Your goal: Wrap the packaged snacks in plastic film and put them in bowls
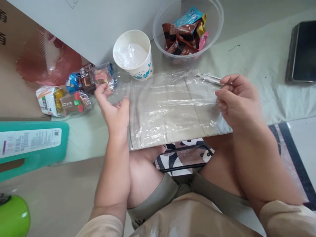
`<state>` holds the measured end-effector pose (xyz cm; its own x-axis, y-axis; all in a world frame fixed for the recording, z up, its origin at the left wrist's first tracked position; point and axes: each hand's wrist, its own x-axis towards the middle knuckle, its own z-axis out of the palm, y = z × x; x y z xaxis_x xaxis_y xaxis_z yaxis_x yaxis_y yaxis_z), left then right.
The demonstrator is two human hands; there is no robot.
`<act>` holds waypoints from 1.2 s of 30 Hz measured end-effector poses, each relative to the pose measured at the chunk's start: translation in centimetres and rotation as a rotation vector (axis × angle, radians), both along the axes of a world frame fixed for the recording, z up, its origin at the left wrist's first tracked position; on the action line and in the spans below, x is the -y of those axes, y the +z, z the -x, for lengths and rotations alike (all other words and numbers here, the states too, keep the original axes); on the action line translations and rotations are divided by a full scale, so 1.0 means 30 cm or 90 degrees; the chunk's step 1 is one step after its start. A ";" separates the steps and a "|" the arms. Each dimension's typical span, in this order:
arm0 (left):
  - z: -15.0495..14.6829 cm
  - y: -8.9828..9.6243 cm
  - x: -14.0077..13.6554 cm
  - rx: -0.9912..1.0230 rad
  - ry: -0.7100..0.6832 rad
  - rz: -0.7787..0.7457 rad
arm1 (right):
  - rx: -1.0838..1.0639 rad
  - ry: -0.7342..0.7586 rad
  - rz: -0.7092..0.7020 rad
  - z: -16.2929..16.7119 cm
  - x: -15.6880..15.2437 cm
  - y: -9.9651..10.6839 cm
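A clear, wrinkled plastic bag (170,108) lies spread flat along the front of the cloth-covered table, over its front edge. My right hand (238,98) is closed in a pinch at the bag's upper right corner, where a thin whitish strip (209,78) sticks out from the fingers. At the bag's left edge is my left hand (112,107), with thumb and fingers apart. Its fingertips are beside a clear-wrapped snack with pink in it (101,76); whether they touch it, I cannot tell. Part of the left fingers is hidden behind the hand.
Behind the bag stand a white paper cup (145,67) with clear film inside and a clear round tub (219,19) of wrapped snacks. Several packaged snacks (74,103) lie at left, near a green container (63,138). A black device (302,52) is at far right.
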<state>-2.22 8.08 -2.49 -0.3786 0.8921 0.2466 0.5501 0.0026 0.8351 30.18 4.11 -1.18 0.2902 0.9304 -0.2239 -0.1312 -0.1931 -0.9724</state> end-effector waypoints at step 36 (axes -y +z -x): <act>0.051 0.165 0.192 0.056 -0.355 0.205 | 0.352 0.345 -0.218 0.023 0.042 0.009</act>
